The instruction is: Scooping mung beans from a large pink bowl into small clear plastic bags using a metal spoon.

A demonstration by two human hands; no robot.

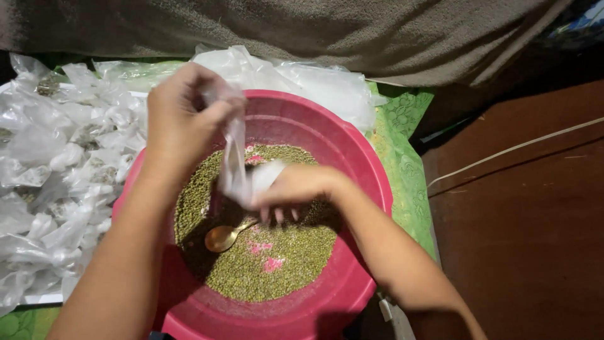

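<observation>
A: Both hands are working a small clear bag (238, 165) over the pink basin (368, 165). Left hand (182, 119) is pinching its top, right hand (296, 187) is gripping the bottom.

B: Why over the basin?

A: Prob. so spilled green beans (277, 258) are dropping back in. Gold spoon (223, 237) is lying w/in reach; clear bags (56, 170) are piling on the left.
</observation>
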